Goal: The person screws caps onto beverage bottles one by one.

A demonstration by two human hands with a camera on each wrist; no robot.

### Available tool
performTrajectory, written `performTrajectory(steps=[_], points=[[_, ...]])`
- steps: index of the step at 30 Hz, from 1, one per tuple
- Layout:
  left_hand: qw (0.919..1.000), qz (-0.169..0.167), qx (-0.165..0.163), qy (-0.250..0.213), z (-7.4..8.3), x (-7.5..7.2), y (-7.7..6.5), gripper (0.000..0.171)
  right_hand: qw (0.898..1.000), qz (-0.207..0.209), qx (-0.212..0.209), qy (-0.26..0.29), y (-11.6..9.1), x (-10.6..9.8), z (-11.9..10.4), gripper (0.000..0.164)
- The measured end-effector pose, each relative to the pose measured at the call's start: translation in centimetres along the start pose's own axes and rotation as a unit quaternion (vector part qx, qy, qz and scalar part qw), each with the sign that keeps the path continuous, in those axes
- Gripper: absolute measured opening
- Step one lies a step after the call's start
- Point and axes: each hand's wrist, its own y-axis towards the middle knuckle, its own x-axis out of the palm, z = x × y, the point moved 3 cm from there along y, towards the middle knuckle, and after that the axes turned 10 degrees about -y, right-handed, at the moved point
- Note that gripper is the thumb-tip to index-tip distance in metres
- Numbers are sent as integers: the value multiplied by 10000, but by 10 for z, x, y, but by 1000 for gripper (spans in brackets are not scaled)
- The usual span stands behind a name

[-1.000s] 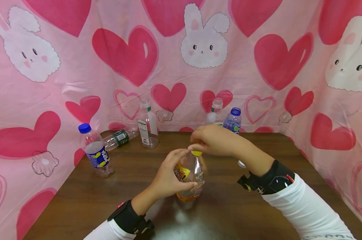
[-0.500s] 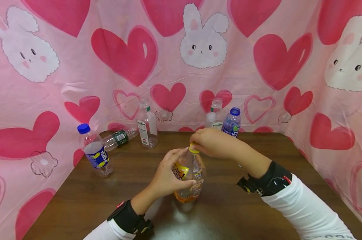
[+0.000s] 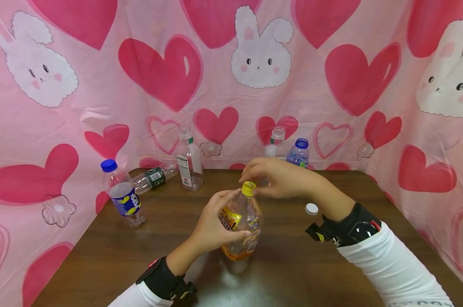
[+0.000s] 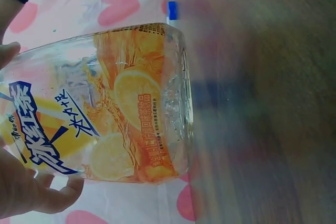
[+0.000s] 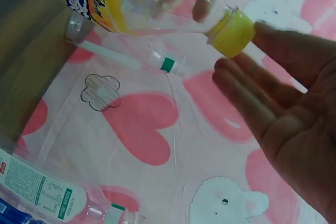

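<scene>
A large clear plastic bottle (image 3: 252,224) stands upright at the table's middle, its yellow-and-orange label printed with lemon slices (image 4: 137,95). My left hand (image 3: 216,226) grips its body, thumb on the near side and fingers around the far side. A yellow screw cap (image 3: 248,189) sits on the bottle's neck. Around this cap my right hand (image 3: 281,177) has its fingers spread and loosely bent. In the right wrist view the thumb tip is right at the cap's edge, while the other fingertips stand a little off it.
A white cap (image 3: 312,209) lies right of the bottle. At left stand a blue-capped bottle (image 3: 127,201) and a clear bottle (image 3: 189,164), with a green-labelled bottle (image 3: 154,177) lying between. Behind my right hand are another clear bottle (image 3: 278,138) and a blue bottle (image 3: 298,154).
My right fingers, pinching the yellow cap half a second ago, have loosened and spread away from it. The white cap shows fully beside my right forearm. My left hand keeps its grip.
</scene>
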Motion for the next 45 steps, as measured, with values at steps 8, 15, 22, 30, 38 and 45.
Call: performTrajectory(steps=[8,15,22,30,38,45], points=[[9996,-4,-81,-278,1,1,0,86,9988,-180,-121,-450,3,6,-1,23],[9993,-41,-173,-335,-2,1,-3,88,9953,-265,198,-915,4,16,-3,15],[9999,86,-39,-71,-3,2,-3,89,9900,-423,592,-1205,8,22,-4,17],[9987,350,225,300,-6,-4,1,89,9922,-117,880,-879,9,24,0,22],[9777,1639,-429,1244,-24,-67,18,89,9876,-19,1539,-322,-16,39,18,46],[9328,2791,-730,2158,-64,-119,23,90,9820,-367,1841,-202,-51,69,39,43]])
